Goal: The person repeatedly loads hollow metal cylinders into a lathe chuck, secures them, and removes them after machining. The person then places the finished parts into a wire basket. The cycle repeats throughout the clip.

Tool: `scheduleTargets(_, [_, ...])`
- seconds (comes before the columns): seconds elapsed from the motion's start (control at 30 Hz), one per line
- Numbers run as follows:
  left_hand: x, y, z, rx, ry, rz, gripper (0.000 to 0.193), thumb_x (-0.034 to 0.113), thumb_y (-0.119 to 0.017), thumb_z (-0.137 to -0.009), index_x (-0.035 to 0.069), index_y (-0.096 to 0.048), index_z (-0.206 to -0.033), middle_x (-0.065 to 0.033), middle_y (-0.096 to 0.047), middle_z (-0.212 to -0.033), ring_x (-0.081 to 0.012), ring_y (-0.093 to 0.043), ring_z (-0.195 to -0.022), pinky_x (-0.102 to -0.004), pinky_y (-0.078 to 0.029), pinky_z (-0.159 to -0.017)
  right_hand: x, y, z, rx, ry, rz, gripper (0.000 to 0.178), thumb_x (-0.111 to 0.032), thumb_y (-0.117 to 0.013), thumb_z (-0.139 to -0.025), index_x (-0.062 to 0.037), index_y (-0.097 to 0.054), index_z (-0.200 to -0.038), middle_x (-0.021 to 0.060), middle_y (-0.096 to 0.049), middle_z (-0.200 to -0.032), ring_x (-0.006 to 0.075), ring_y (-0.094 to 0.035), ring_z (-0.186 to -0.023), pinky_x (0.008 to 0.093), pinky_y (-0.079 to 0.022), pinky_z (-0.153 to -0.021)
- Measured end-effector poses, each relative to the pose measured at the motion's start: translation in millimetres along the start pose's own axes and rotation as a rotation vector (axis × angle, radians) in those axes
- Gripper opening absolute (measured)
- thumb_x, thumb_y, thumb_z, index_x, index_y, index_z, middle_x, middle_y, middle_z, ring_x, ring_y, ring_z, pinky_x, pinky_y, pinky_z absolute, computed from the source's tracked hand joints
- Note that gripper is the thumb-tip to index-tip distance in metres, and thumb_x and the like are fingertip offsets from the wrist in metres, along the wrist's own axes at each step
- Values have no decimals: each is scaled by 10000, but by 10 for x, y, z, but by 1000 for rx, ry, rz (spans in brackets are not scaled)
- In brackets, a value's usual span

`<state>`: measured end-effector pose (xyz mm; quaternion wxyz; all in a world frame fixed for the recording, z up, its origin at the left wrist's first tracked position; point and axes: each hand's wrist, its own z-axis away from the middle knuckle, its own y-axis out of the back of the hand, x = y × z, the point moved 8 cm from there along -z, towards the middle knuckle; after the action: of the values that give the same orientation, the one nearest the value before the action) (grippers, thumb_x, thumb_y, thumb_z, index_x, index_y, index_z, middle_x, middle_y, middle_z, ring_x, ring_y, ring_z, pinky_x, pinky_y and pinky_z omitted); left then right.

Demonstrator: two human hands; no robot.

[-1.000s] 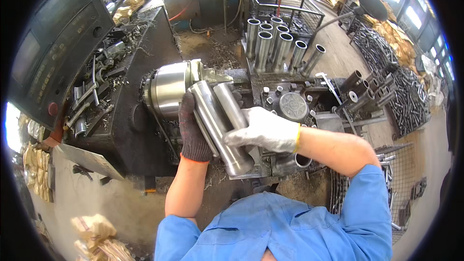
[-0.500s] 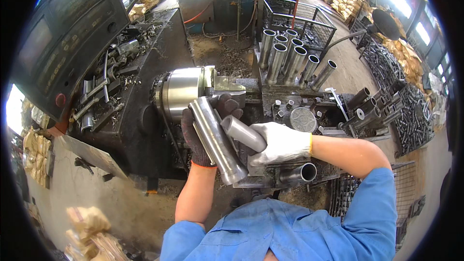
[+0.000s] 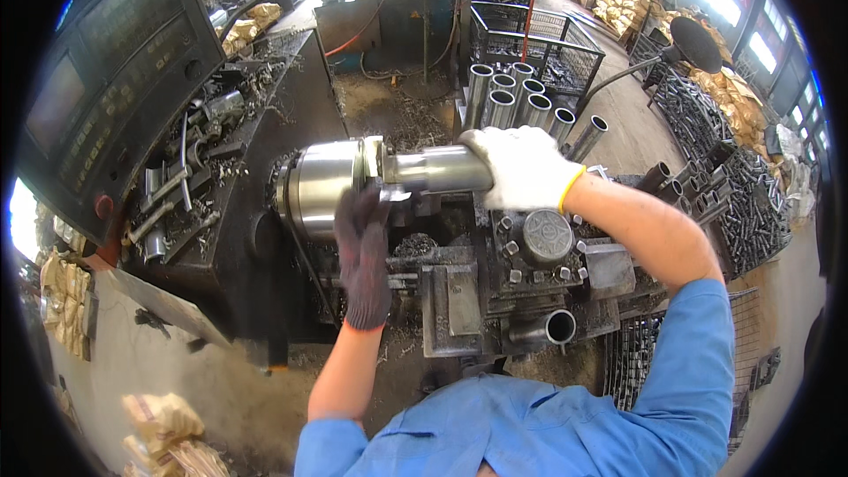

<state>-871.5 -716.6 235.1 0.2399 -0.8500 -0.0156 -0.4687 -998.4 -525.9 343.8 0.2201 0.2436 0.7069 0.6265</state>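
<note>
- so your right hand, in the white glove, is clenched over the free end of the steel tube; fingers wrapped over the top, grasping it for real
- the tube lies level, long axis running left to right straight into the chuck; its left end sits at the chuck face, though whether it's seated inside i can't tell from here
- your left hand, in the dark glove, is up against the chuck's front edge just below the tube's near end; fingers look curled, but i can't tell if they grip anything or just rest there
- the bit that matters: the tube points away from your right palm toward the chuck, so the right hand is the one on it and the left is nearer the chuck end
- just below your right wrist sits the tool post; another short tube lies lower on the carriage
- a batch of upright tubes stands behind the lathe; the control panel is off to your left
</note>
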Motion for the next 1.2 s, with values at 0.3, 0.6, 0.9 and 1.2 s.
scheduleTargets(0.3, [-748,2139,1933,257,710,-700,394,297,-671,-1052,19,-655,-1330,-118,-747,-1163,-211,-711,-1060,-381,-580,-921,876,-1631,-479,-450,-72,-75,642,-365,-877,-673,7,-716,-1172,233,-780,-1051,386,-767,-1010,469,-602,-893])
scheduleTargets(0.6, [-538,3307,3260,926,645,-161,465,370,-746,-990,43,-644,-1304,-158,-741,-1087,-250,-726,-879,-391,-593,-798,656,-1734,-555,-570,-12,-272,936,-402,-853,-682,-7,-556,-1477,258,-724,-1274,419,-689,-1200,479,-545,-1036])
scheduleTargets(0.9, [-325,3938,3052,1050,393,174,543,641,-617,-1029,139,-565,-831,-3,-435,-677,-175,-407,-604,-340,-359,-587,646,-1855,-704,-768,-33,-167,637,-467,-810,-767,21,-742,-1172,241,-782,-998,389,-758,-912,451,-588,-900])
scheduleTargets(1.2, [-51,3985,3008,1046,700,67,443,555,-529,-1093,199,-560,-831,21,-462,-650,-172,-428,-575,-419,-473,-754,504,-1622,-889,-445,-69,-387,1019,-398,-836,-773,-7,-419,-1617,235,-545,-1592,388,-547,-1455,414,-470,-1196])
